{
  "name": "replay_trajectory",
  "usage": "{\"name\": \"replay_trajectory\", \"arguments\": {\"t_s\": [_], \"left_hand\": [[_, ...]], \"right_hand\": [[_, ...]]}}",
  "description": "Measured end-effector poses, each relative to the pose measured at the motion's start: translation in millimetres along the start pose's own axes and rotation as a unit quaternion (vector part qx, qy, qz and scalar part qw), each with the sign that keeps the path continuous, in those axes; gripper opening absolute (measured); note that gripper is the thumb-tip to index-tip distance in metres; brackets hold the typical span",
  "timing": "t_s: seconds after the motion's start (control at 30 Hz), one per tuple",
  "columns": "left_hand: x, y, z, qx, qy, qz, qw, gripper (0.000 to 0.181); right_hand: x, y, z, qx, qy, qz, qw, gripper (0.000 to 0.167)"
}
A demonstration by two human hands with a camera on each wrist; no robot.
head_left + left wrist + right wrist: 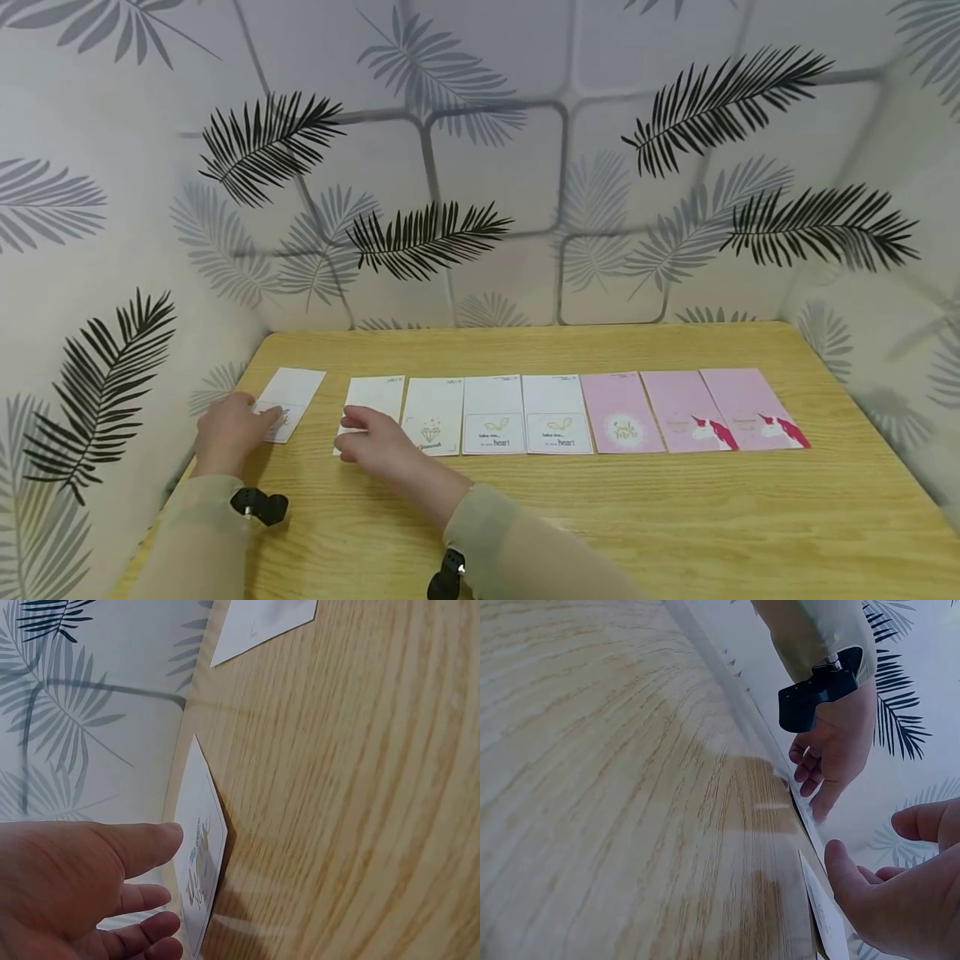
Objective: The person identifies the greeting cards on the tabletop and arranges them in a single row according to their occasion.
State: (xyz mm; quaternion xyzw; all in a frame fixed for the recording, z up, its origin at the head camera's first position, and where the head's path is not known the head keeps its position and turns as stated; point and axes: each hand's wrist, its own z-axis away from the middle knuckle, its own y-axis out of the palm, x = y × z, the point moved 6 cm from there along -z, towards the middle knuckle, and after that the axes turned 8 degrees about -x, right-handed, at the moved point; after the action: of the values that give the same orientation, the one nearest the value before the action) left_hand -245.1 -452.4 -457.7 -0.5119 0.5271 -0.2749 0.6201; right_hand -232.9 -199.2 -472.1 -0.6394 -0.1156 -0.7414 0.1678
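At the left end of the table, my left hand [228,429] is by a white card [292,400] with a small printed design. Its thumb reaches over the card's near part in the head view. In the left wrist view, thumb and fingers are spread apart beside that card [199,855], with no grip visible. My right hand [382,442] hovers at the leftmost card [378,392] of a row, covering part of its lower half. The right wrist view shows the right thumb and fingers [847,874] parted, holding nothing; whether they touch the card cannot be told.
Rightward runs the row: a white diamond card [431,417], two white "heart" cards [493,417], a pink "Smile More" card [622,412] and two pink unicorn cards [753,408]. They lie on a wooden table [600,517]. Leaf-patterned wall covering [495,167] stands behind and at the sides.
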Motion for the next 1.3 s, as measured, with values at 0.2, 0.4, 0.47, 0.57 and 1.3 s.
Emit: {"name": "replay_trajectory", "arguments": {"t_s": [0.2, 0.4, 0.47, 0.57, 1.3], "left_hand": [[0.4, 0.6, -1.5, -0.013, 0.005, -0.015, 0.9998, 0.052], [3.7, 4.7, -2.2, -0.010, -0.017, -0.026, 0.9995, 0.059], [4.4, 5.4, -1.7, -0.006, -0.021, -0.026, 0.9994, 0.061], [3.7, 4.3, -1.0, -0.006, -0.018, -0.030, 0.9994, 0.062], [2.2, -1.5, 9.9, -0.018, -0.099, 0.029, 0.9945, 0.052]], "right_hand": [[2, -1, 2.3, -0.005, 0.003, 0.004, 1.0000, 0.063], [1, -4, 3.7, -0.013, 0.011, 0.005, 0.9998, 0.061], [1, -5, 4.1, -0.012, 0.015, 0.003, 0.9998, 0.061], [0, -5, 4.5, -0.009, 0.017, -0.002, 0.9998, 0.061], [-1, -7, 6.8, -0.014, 0.019, -0.020, 0.9995, 0.060]]}}
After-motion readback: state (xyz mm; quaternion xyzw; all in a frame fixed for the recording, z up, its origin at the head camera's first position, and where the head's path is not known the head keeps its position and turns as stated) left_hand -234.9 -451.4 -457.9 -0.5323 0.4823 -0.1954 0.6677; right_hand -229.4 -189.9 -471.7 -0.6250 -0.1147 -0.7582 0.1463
